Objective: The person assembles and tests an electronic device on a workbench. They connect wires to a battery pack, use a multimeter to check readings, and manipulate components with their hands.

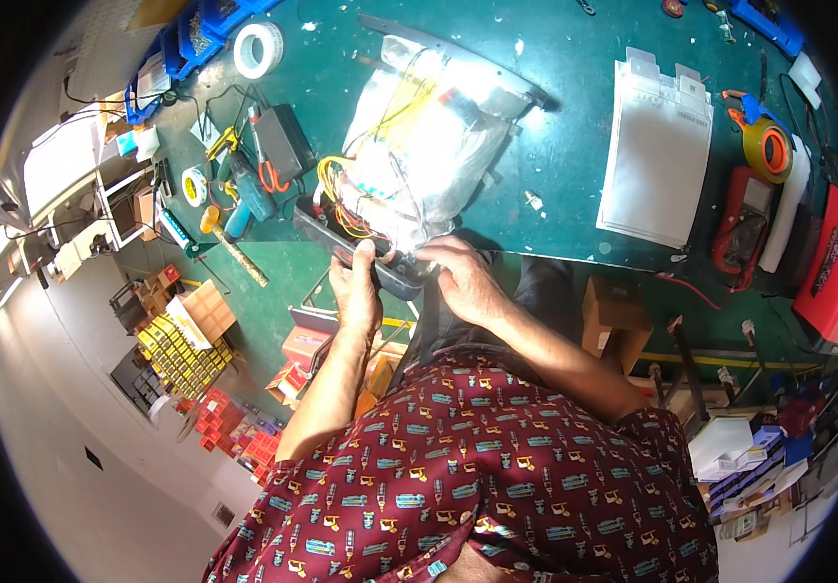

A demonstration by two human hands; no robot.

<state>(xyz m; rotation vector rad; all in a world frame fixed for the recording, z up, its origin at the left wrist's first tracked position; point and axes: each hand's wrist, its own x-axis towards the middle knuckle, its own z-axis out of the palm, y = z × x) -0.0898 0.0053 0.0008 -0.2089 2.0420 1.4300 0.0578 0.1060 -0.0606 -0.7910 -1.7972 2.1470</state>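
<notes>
My left hand grips a long black plastic housing at the table's front edge, thumb on top and fingers beneath. Inside the open housing and spilling out of it are yellow, red and dark wires. My right hand is at the housing's right end, thumb and fingers drawn together among the parts there. What the right fingertips pinch is too small and glaring to make out. Just beyond lies a clear plastic bag, washed out by bright light, with yellow wires across it.
On the green table stand a tape roll, scissors, a black box, a power tool and a yellow-headed mallet. To the right are white packets, a red multimeter and a red case.
</notes>
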